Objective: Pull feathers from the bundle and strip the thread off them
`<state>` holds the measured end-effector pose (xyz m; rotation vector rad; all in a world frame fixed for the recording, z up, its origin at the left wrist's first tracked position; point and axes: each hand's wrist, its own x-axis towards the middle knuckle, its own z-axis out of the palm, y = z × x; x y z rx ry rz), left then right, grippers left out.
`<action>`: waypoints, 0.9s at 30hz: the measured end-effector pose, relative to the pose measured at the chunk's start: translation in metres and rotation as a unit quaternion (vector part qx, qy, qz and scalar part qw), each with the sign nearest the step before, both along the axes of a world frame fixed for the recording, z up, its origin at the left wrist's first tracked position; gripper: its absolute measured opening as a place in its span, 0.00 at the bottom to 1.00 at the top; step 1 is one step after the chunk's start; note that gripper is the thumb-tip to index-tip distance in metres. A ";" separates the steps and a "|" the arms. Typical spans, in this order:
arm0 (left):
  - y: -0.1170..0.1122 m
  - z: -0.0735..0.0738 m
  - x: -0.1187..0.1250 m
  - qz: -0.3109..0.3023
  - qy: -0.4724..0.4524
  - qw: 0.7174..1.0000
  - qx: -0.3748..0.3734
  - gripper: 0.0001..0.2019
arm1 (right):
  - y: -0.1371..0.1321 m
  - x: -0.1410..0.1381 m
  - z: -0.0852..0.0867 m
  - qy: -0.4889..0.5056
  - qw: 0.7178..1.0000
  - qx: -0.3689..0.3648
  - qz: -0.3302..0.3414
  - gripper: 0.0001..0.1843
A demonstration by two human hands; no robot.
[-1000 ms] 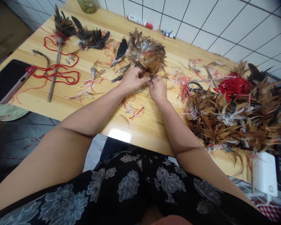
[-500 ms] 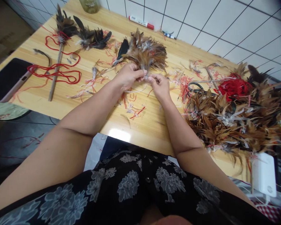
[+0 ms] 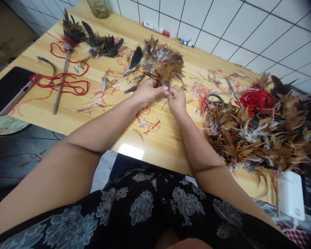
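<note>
At the middle of the table, my left hand (image 3: 150, 91) and my right hand (image 3: 177, 98) meet with thumbs and fingertips pinched together. Both close on the quill end of a small bunch of brown feathers (image 3: 168, 75). What exactly lies under the fingertips is too small to make out. Just beyond, a pile of brown and grey feathers (image 3: 162, 52) touches or overlaps the bunch; I cannot tell where one ends. A black feather (image 3: 136, 58) lies left of the pile. Red and white thread scraps (image 3: 150, 127) are scattered below my hands.
A large heap of brown feathers (image 3: 246, 138) with red string (image 3: 257, 98) covers the right. On the left are a feather-tipped stick (image 3: 60, 81), red cord (image 3: 75, 86), dark feathers (image 3: 103, 45) and a phone (image 3: 12, 88). Markers (image 3: 155, 29) lie by the tiled wall; a white adapter (image 3: 291, 195) hangs front right.
My hands have drawn closer together, and the right one has turned inward, its fingers more curled. The feathers at my fingertips have shifted slightly toward me. The camera view has moved a little.
</note>
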<state>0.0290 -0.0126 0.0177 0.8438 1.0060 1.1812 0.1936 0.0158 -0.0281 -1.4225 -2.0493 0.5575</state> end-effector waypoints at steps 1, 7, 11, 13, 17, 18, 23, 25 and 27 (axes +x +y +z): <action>0.000 0.001 0.000 0.003 0.000 1.000 0.000 0.14 | 0.001 0.001 -0.003 0.008 1.000 0.007 0.003 0.20; 0.004 -0.003 -0.005 -0.006 0.011 1.000 0.028 0.20 | 0.005 0.002 -0.005 0.038 0.999 0.002 0.025 0.17; 0.007 -0.004 -0.009 -0.037 0.029 0.998 0.038 0.17 | 0.000 -0.001 0.005 0.062 0.997 -0.041 0.032 0.17; 0.007 -0.002 -0.009 -0.049 0.033 0.998 0.028 0.17 | -0.003 -0.002 0.008 0.108 0.992 -0.057 0.042 0.18; 0.003 0.007 -0.009 -0.025 -0.016 1.000 0.008 0.18 | -0.007 -0.005 0.008 0.259 0.959 -0.094 0.064 0.25; 0.002 0.010 -0.009 -0.011 -0.033 0.999 0.005 0.17 | -0.008 -0.005 0.009 0.295 0.947 -0.105 0.067 0.28; 0.004 0.023 -0.012 0.021 -0.114 0.991 -0.060 0.17 | -0.009 -0.003 0.014 0.371 0.916 -0.132 0.080 0.37; 0.006 0.024 -0.014 0.018 -0.139 0.987 -0.083 0.19 | -0.009 -0.001 0.016 0.366 0.917 -0.134 0.077 0.36; 0.007 0.023 -0.014 0.003 -0.141 0.986 -0.089 0.18 | -0.008 -0.001 0.016 0.361 0.919 -0.140 0.075 0.35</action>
